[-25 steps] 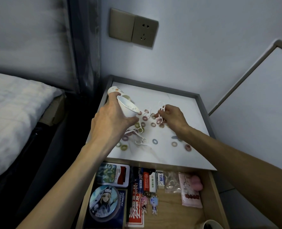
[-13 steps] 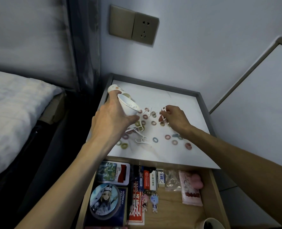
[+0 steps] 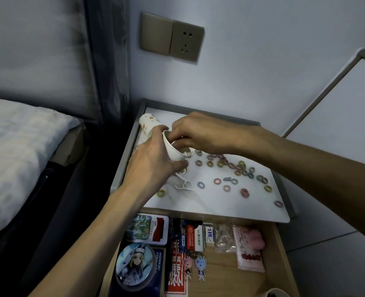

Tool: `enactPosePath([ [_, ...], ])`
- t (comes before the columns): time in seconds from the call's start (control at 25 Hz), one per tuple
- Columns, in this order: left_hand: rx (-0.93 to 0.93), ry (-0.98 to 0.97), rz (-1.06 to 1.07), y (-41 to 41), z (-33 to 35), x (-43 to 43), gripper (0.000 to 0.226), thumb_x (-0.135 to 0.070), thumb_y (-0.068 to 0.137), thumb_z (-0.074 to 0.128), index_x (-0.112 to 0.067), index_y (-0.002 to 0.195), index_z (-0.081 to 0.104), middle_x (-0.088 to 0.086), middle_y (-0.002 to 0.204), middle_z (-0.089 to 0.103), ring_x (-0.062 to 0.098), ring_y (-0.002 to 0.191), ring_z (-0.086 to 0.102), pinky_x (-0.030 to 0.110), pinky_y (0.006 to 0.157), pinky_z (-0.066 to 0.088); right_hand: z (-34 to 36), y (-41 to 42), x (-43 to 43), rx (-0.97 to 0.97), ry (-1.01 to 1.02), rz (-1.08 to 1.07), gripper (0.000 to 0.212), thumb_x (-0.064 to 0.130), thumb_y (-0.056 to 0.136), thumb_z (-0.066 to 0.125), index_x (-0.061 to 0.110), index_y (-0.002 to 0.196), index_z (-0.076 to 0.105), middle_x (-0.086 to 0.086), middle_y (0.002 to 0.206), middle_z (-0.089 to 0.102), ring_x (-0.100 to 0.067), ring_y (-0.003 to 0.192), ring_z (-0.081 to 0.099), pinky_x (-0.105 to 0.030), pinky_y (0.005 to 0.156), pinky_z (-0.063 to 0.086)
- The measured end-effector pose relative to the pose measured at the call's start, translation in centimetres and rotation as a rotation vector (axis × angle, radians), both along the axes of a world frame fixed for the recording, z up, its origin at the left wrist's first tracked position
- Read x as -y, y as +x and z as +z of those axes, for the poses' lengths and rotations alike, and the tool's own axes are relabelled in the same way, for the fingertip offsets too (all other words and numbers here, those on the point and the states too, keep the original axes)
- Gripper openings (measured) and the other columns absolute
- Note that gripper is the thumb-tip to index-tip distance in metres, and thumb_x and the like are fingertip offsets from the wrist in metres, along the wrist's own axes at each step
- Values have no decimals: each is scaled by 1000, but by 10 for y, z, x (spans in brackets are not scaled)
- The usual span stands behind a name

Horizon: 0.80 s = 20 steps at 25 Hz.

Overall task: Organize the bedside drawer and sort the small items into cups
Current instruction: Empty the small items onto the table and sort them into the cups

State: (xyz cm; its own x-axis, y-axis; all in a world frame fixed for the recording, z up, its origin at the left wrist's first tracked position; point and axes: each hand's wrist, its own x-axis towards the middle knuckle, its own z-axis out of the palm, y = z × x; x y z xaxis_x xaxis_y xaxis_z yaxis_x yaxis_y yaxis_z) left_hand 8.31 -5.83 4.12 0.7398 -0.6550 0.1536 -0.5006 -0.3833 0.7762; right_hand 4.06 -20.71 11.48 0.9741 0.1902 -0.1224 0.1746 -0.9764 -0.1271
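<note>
- The right hand (image 3: 201, 133) had left the tabletop (image 3: 230, 209), where it was gathering half a second before, and now reached over the mouth of the cup (image 3: 174, 152).
- Its fingertips were bunched together just inside the rim. I could not tell if they pinched a pick or had already let go.
- The left hand (image 3: 153, 166) kept its fingers curled round the cup, tilted above the top's left side, near a dotted cup (image 3: 148, 121).
- I judged that one batch was going into the cup. A few white picks (image 3: 182, 185) and many rings (image 3: 217, 181) lay scattered on the top, so the sorting was far from finished.
- In the open drawer (image 3: 282, 254), a dark box (image 3: 159, 261) read "HONKAI". The other labels were too small to read.
</note>
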Motion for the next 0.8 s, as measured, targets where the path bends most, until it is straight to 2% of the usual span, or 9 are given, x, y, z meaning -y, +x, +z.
enactPosePath([
  [0.04, -18, -18, 9, 1, 1, -1, 75, -37, 68, 85, -28, 128, 40, -6, 105, 66, 17, 89, 65, 41, 74, 55, -1, 3, -1, 15, 57, -8, 7, 17, 90, 66, 13, 93, 72, 1, 88, 64, -11, 78, 59, -30, 75, 48],
  [0.12, -52, -50, 32, 4, 2, -4, 75, -35, 68, 85, -28, 128, 41, -6, 103, 65, 17, 87, 65, 42, 73, 57, 0, 5, 6, 84, 385, -168, 12, 17, 86, 74, 19, 98, 74, 3, 96, 68, -7, 82, 63, -20, 78, 51],
  [0.2, -56, -65, 66, 9, 3, -7, 77, -36, 67, 86, -29, 129, 41, -4, 105, 63, 21, 89, 65, 44, 72, 57, -6, 7, 25, 193, 702, -353, 8, 15, 88, 73, 20, 94, 73, 1, 90, 71, -10, 80, 67, -24, 76, 56],
  [0.24, -50, -71, 83, 12, 2, -9, 77, -37, 66, 86, -30, 128, 41, -4, 106, 63, 23, 89, 64, 45, 72, 57, -15, 9, 37, 246, 751, -452, 5, 14, 90, 70, 17, 92, 73, -1, 86, 71, -12, 76, 68, -27, 73, 57],
  [0.36, -60, -89, 127, 17, 2, -13, 75, -40, 65, 85, -34, 125, 40, -7, 105, 62, 24, 91, 64, 46, 73, 57, -56, 16, 73, 175, 547, -757, 13, 19, 91, 70, 8, 96, 73, -3, 82, 70, -13, 71, 64, -33, 71, 51],
  [0.44, -60, -96, 137, 19, 3, -13, 74, -41, 66, 84, -35, 125, 40, -8, 105, 61, 23, 93, 64, 46, 75, 57, -84, 22, 84, 14, 330, -890, 33, 32, 89, 72, 1, 102, 72, -7, 92, 69, -20, 85, 65, -34, 78, 51],
  [0.52, -43, -101, 136, 19, 4, -14, 74, -40, 68, 84, -33, 126, 40, -10, 104, 59, 22, 95, 62, 45, 77, 56, -103, 30, 86, -20, 246, -965, 44, 40, 87, 72, -2, 99, 69, -13, 99, 68, -29, 97, 63, -36, 81, 52],
  [0.64, -29, -102, 130, 20, 5, -14, 73, -38, 70, 84, -30, 128, 41, -13, 102, 56, 20, 96, 61, 44, 81, 54, -119, 42, 84, 35, 219, -1075, 36, 37, 88, 71, 7, 77, 54, -15, 98, 66, -35, 98, 63, -30, 66, 43],
  [0.8, -30, -96, 129, 21, 5, -14, 73, -40, 70, 84, -31, 129, 40, -10, 105, 58, 21, 97, 61, 43, 83, 54, -124, 46, 84, 31, 143, -1214, 26, 24, 83, 77, 9, 95, 60, -14, 113, 67, -33, 106, 64, -29, 72, 42],
])
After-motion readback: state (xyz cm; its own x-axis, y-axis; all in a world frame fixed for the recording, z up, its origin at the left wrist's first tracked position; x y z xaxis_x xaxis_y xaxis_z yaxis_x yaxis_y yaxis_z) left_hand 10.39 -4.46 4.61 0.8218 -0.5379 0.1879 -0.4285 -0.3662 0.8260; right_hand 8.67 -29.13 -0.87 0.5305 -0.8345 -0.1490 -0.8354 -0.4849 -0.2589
